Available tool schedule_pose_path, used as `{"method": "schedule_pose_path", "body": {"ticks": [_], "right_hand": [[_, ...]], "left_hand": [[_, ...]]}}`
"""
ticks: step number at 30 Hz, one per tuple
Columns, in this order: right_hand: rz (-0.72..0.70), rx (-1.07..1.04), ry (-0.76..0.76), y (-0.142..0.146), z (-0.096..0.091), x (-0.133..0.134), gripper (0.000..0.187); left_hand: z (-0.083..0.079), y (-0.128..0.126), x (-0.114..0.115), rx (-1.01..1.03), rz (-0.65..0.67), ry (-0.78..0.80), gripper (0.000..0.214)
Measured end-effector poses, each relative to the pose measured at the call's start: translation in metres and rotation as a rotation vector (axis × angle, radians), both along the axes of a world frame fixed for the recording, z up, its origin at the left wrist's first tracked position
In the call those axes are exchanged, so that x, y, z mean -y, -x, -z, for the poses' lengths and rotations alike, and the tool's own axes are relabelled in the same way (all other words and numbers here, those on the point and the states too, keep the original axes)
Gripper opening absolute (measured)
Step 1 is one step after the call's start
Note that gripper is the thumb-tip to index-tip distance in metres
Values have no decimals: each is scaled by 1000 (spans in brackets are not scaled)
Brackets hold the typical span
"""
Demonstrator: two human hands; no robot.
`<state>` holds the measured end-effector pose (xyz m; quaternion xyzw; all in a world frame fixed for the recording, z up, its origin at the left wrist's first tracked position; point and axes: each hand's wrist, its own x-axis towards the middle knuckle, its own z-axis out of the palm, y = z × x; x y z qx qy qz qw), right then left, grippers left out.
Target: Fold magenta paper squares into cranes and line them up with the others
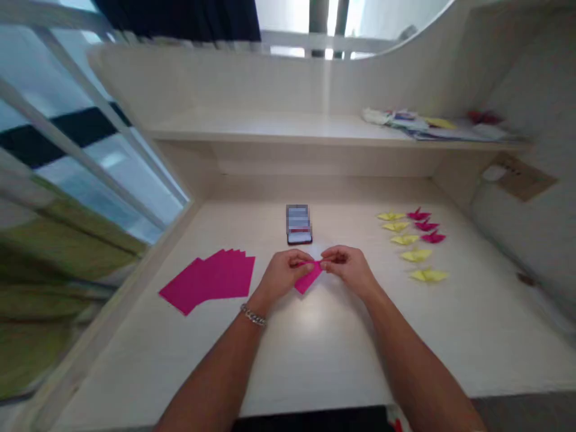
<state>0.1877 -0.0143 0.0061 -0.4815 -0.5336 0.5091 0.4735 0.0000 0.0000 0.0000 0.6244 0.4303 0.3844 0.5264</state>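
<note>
A small folded piece of pink paper [306, 280] is held just above the desk, between both hands. My left hand [285, 273] pinches its upper left part, thumb on top. My right hand [346, 264] pinches its upper right corner between thumb and fingertips. The fingers hide part of the folds. Left of my hands lies a fanned-out stack of pink paper sheets [216, 279]. To the right stand a column of several yellow paper cranes [416, 255] and three pink paper cranes [426, 225].
A phone [299, 225] with a lit screen lies just beyond my hands on the pale desk [315, 372]. Papers and packets [418, 123] rest on the shelf [270, 129] above. A cable [477, 219] runs along the right wall. Metal bars [85, 150] border the left.
</note>
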Motion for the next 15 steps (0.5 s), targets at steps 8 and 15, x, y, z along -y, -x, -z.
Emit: {"method": "schedule_pose_path", "body": {"ticks": [8,15], "right_hand": [[64,-137,-31,11,-1,4,34],[91,-134,-24,12,-4,6,31]], "left_hand": [[-13,-3,6,-108,-30,-51,25],[-15,-2,7,-121,-21,-64,25]]}}
